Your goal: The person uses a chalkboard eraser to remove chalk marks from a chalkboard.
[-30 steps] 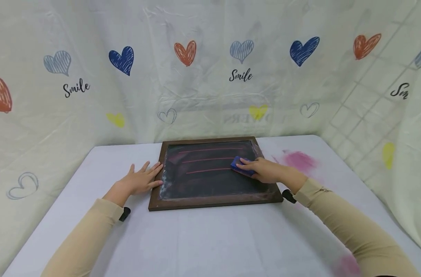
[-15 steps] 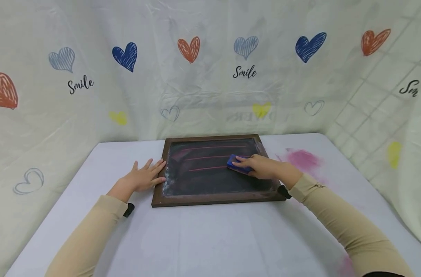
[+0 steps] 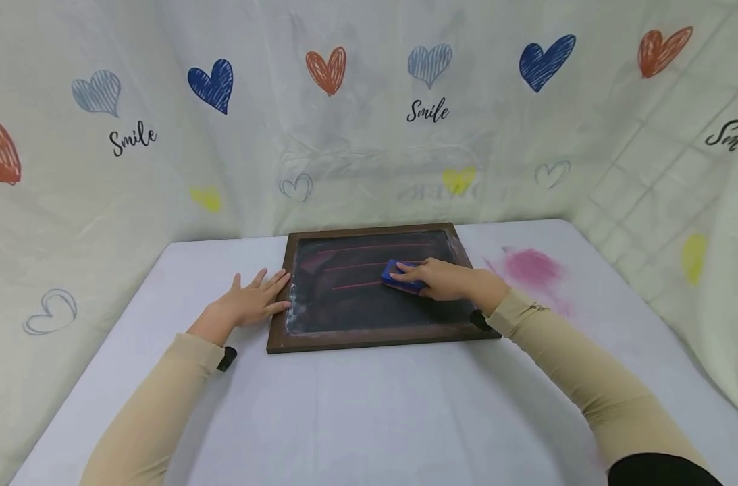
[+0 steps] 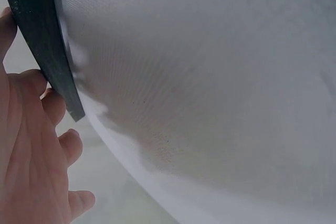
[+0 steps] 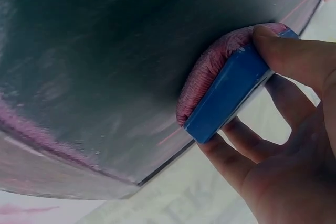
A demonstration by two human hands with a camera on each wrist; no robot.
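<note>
A small chalkboard [image 3: 356,307] with a brown wooden frame lies on the table, bearing three thin pink chalk lines. My right hand [image 3: 446,278] grips a blue chalkboard eraser [image 3: 402,285] over the right half of the board. In the right wrist view, thumb and fingers hold the eraser's blue back [image 5: 226,95], and its pink-stained felt pad [image 5: 207,80] faces the dark surface. My left hand [image 3: 242,305] rests with spread fingers on the frame's left side. The left wrist view shows those fingers along the frame's edge [image 4: 44,35].
A white cloth covers the table [image 3: 344,412]. Pink chalk dust stains [image 3: 533,266] mark it right of the board. Behind stands a pale curtain [image 3: 369,135] printed with hearts and "Smile". Black wrist straps or mounts show at both sleeves.
My right hand has slid the eraser leftward across the board, and the right ends of the lower chalk lines are shorter. My left hand stays on the frame. The head view has shifted slightly.
</note>
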